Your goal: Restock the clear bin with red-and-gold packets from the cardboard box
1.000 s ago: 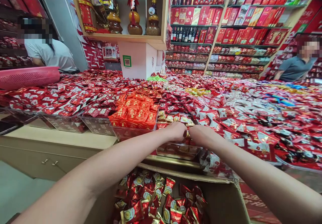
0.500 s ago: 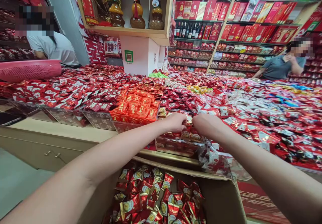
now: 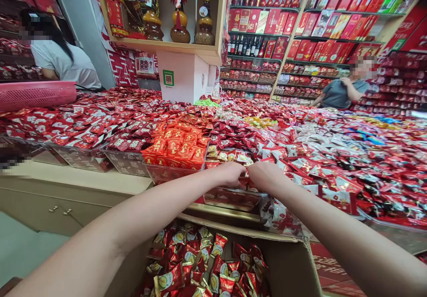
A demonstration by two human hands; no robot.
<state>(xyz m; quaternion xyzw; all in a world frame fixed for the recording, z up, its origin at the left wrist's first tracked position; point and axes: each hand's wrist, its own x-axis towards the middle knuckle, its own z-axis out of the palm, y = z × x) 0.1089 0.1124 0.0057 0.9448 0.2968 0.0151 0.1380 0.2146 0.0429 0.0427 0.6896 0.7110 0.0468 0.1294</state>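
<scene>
My left hand (image 3: 232, 174) and my right hand (image 3: 266, 176) are close together over a clear plastic bin (image 3: 233, 200) of red and gold wrapped candies (image 3: 246, 158). The fingers of my left hand curl downward among the candies, and what they hold cannot be made out. My right hand is bent into a fist shape with its back toward me, hiding its fingertips. Below my forearms stands an open cardboard box (image 3: 290, 261), partly filled with red and gold durian candies (image 3: 200, 261).
Orange-red candy packets (image 3: 175, 148) fill the adjoining bin on the left. Heaps of wrapped sweets (image 3: 320, 154) cover the counter. A pink basket (image 3: 36, 95) sits at far left. One person (image 3: 66, 61) bends at left; another (image 3: 345, 92) is behind the counter at right.
Both hands have gone a little lower toward the candies in the bin, and closer together. The view has shifted slightly. A blurred dark shape has appeared at the left edge.
</scene>
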